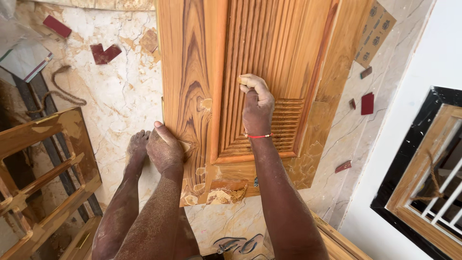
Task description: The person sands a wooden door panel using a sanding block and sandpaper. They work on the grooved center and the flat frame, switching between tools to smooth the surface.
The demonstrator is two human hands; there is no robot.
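I see the door panel [269, 62] lying flat on the floor [115, 101], running away from me up the middle. My right hand [256, 103] rests on its grooved centre, pinching a small scrap of sandpaper [242, 80]. My left hand [164, 148] presses on the door's left edge, with my foot [137, 147] just beside it on the floor. A frame [45, 178] lies to the far left, a rope [60, 91] beyond it. Small blocks [367, 103] lie scattered right of the door, and a sandpaper sheet [375, 31] overlaps its far right edge.
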